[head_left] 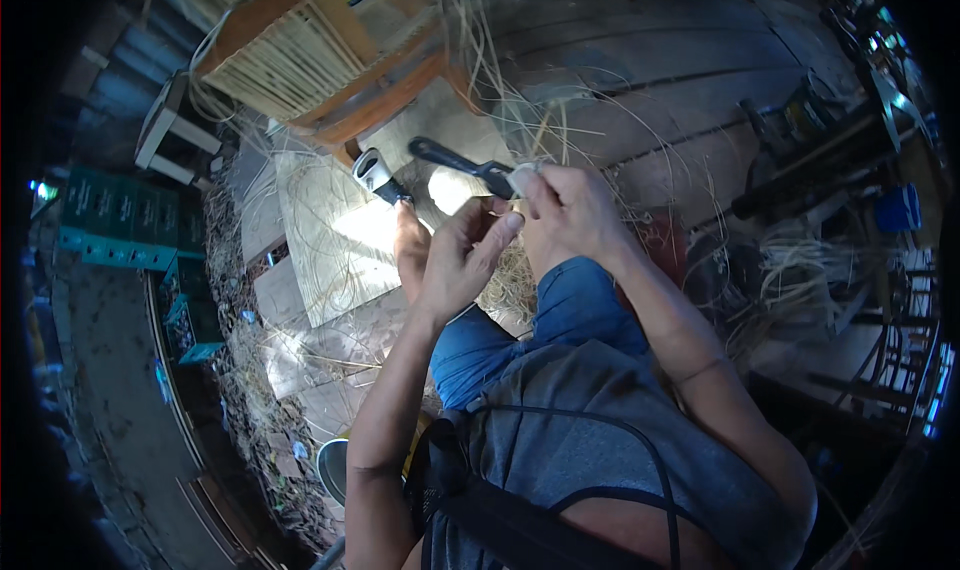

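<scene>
Knife [462, 160] in right hand [570, 215]; handle points upper-left

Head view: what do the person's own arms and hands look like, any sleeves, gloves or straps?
Both forearms are bare, with no sleeves reaching them, and the left hand and right hand wear no gloves. A thin band circles the right forearm. The person wears a grey top and blue trousers; thin black cords and a black strap cross the chest.
</scene>
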`<state>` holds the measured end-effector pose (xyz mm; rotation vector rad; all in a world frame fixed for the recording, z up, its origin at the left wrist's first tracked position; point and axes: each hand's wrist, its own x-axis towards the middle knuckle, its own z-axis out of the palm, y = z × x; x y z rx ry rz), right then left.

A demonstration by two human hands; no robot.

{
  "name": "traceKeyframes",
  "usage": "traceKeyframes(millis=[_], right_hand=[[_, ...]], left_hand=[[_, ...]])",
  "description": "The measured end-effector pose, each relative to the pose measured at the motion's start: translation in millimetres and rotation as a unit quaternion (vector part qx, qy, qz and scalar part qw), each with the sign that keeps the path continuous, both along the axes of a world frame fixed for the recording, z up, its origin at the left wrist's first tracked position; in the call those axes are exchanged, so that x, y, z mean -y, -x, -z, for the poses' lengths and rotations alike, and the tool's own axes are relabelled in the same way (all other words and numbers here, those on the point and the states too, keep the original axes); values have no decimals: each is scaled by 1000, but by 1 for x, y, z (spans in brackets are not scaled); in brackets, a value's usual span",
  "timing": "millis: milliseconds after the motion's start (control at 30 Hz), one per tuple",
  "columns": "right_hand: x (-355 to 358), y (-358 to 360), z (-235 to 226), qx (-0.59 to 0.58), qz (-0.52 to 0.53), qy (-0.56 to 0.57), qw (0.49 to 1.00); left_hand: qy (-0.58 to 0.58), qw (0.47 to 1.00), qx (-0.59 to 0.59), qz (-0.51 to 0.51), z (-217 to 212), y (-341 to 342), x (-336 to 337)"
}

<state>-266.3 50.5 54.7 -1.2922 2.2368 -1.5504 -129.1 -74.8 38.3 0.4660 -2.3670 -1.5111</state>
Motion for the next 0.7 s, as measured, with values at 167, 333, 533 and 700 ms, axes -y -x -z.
traceKeyframes(millis=[167,333,533,700], right_hand=[[-5,-3,17,-4,1,-106,994],[4,15,32,25,-18,10,999],[13,102,-8,113,92,15,989],[10,38,-15,-84,15,28,996]], left_hand=[[-168,985,33,26,-7,-2,-12],[23,1000,-2,-7,-5,-27,-14],[-74,996,34,-27,-20,-156,-24],[142,976,159,40,-6,-128,18]])
